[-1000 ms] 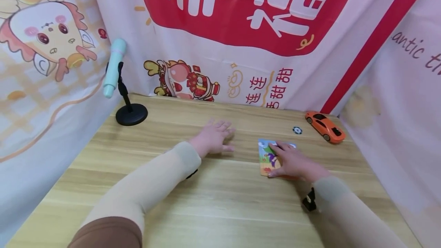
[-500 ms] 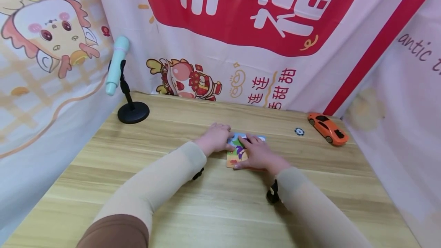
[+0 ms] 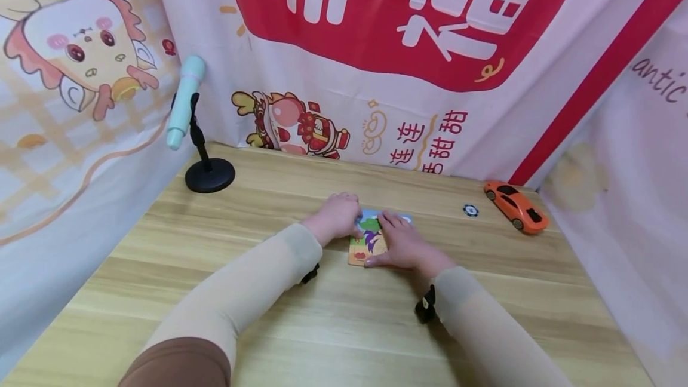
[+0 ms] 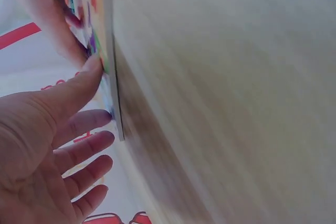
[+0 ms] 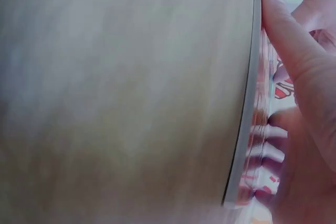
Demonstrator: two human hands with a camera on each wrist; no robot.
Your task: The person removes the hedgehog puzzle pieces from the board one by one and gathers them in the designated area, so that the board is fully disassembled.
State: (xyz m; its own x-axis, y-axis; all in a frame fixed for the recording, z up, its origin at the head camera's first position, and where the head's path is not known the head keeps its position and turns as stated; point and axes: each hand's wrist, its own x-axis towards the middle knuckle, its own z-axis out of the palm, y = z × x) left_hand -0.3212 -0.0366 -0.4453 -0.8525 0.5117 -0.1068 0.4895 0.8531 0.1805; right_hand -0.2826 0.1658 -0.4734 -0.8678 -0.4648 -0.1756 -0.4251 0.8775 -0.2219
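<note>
Multicoloured picture board (image 3: pixel 369 236) lies flat, touched by both hands (image 3: pixel 337 217) (image 3: pixel 403 242).

Head view peers forward and down across the table (image 3: pixel 333 333); the wrist views, in close, share the card (image 3: pixel 369 237): left's upper left, right's right side.

Pale wood-grain bench (image 3: pixel 333 327) with streaky darker bands. Flat picture board (image 3: pixel 369 237) lying near the middle, a tiny round chip (image 3: pixel 470 211) (dark-and-white rim) off to its right, orange toy car (image 3: pixel 516 207) just beyond that, and a black mic stand (image 3: pixel 210 175) at back left.
</note>
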